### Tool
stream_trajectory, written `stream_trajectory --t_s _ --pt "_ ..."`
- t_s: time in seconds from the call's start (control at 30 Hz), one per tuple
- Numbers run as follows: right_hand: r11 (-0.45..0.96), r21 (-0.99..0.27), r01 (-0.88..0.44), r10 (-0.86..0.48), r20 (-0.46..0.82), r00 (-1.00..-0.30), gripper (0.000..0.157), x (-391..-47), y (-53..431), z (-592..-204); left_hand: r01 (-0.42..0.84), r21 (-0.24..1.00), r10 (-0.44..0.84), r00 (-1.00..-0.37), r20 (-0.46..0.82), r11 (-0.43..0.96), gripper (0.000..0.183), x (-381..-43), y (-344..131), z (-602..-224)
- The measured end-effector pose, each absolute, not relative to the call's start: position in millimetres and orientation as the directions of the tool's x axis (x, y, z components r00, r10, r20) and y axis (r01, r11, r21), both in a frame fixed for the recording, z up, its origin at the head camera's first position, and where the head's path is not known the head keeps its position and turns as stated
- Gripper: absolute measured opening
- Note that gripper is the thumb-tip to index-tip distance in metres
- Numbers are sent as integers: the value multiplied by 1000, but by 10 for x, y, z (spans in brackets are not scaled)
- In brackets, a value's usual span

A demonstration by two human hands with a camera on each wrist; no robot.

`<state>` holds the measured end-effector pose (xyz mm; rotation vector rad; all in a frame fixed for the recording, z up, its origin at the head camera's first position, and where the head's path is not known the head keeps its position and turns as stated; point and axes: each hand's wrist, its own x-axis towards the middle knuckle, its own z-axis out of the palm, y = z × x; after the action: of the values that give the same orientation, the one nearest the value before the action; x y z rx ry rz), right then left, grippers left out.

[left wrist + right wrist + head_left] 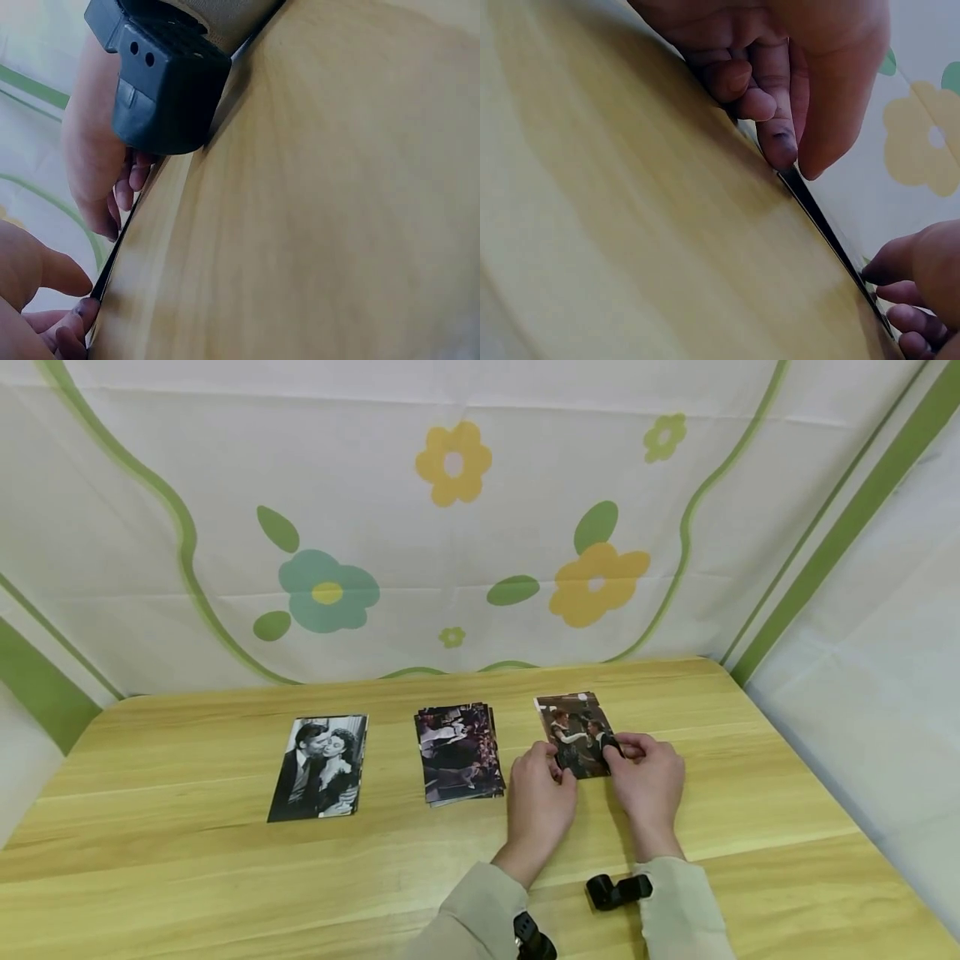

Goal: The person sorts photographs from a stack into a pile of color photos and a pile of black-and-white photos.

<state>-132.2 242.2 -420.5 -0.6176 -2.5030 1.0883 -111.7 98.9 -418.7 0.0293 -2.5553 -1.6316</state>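
The left hand (542, 797) and right hand (651, 781) pinch the near corners of a colour photo stack (577, 724) at the right of the bench (225, 881). A darker photo stack (459, 752) lies to its left, a black-and-white photo (324, 768) farther left.

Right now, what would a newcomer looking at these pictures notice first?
Probably the left hand and right hand, pinching the rightmost photo pile from opposite sides. Next, the black-and-white photo of a couple, at left on the wooden table. Behind everything, the flower-printed backdrop stands out too.
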Motion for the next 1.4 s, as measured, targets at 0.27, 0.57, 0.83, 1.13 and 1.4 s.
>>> stream_trajectory --t_s 0.27,0.57,0.83,1.13,1.4 --pt "631 -735 248 500 140 -855 24 -1318 2417 -4215 54 899 -78 -992 98 434 28 -1116 991 -4196" --pt "578 -777 251 555 149 -818 19 -1332 2411 -4221 34 910 -82 -994 75 412 25 -1118 971 -4185" --pt "469 -840 271 613 89 -785 20 -1313 2427 -4187 37 970 -76 -996 56 240 6 -1089 918 -4198" --pt "277 -948 154 629 58 -775 22 -1341 2377 -4138 26 993 -90 -995 37 114 4 -1043 758 -4123" --pt "155 -977 144 534 -39 -844 23 -1277 2225 -4015 20 998 -129 -991 27 56 6 -901 330 -3937"
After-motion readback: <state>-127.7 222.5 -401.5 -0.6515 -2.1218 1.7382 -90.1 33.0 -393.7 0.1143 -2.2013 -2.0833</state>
